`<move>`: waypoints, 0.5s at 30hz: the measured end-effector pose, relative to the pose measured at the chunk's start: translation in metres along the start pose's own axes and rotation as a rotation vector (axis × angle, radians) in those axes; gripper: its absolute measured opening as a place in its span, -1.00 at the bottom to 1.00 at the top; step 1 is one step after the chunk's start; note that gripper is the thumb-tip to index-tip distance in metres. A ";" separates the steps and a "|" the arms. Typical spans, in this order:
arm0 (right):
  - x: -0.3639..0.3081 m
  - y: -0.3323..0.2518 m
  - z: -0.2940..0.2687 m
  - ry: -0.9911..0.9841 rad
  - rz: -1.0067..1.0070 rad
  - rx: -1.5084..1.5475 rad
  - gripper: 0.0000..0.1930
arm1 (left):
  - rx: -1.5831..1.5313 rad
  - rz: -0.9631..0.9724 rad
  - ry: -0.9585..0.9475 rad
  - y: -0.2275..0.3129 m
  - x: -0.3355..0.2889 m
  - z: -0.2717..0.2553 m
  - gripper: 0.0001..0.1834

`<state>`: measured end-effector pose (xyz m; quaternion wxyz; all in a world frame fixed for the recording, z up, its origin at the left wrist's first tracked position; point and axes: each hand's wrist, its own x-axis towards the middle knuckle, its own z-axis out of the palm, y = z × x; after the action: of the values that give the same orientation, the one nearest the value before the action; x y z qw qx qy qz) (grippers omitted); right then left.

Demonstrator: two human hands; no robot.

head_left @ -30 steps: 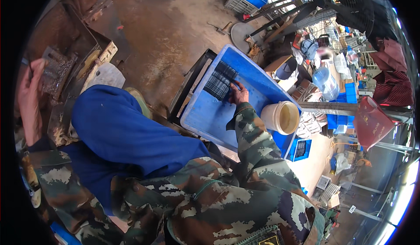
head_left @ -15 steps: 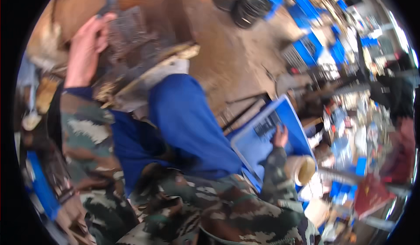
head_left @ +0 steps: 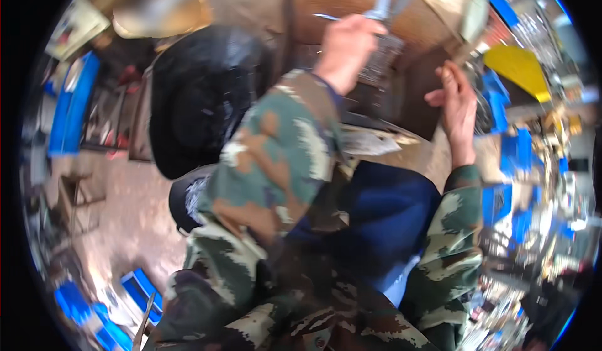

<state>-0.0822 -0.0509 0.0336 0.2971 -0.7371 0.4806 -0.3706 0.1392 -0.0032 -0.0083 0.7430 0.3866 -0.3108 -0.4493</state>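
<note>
My left hand (head_left: 348, 47) is closed around a blue-grey handle-like metal piece (head_left: 381, 7) at the top centre; blur hides its exact kind. Just below and right of that hand lies a dark metal block (head_left: 384, 56) with a rough, gridded surface, on a dark bench fixture. To its right, my right hand (head_left: 459, 103) is raised with bent fingers drawn toward the thumb. Whatever sits between those fingertips is too small or blurred to name. Both forearms wear camouflage sleeves.
A brown board (head_left: 332, 0) stands behind the block. At left is a large black rounded object (head_left: 200, 97), with a round-topped stool (head_left: 160, 12) beyond it. Blue bins (head_left: 495, 204) and a yellow panel (head_left: 517, 69) are on the right. A blue crate (head_left: 141, 291) is at lower left.
The view has swung left, so the bench now lies centre right. My right hand has left the blue bin and come up beside the block. My left hand stays by the block.
</note>
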 end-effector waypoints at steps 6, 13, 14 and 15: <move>0.103 -0.006 0.120 -0.095 -0.039 0.084 -0.39 | 0.029 0.097 0.148 -0.013 0.028 0.001 -0.85; 0.142 0.050 0.127 -0.105 -0.197 0.201 -0.79 | 0.093 0.102 0.181 0.004 0.013 0.024 -0.67; 0.137 0.055 0.138 -0.048 -0.210 0.436 -0.85 | 0.101 0.110 0.201 0.005 0.012 0.027 -0.65; 0.133 0.050 0.137 -0.039 -0.162 0.380 -0.85 | 0.074 0.092 0.150 -0.001 0.013 0.029 -0.63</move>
<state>0.0427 -0.1813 -0.0463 0.4093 -0.7111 0.3354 -0.4629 0.1202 -0.0235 0.0067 0.7693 0.4315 -0.2881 -0.3727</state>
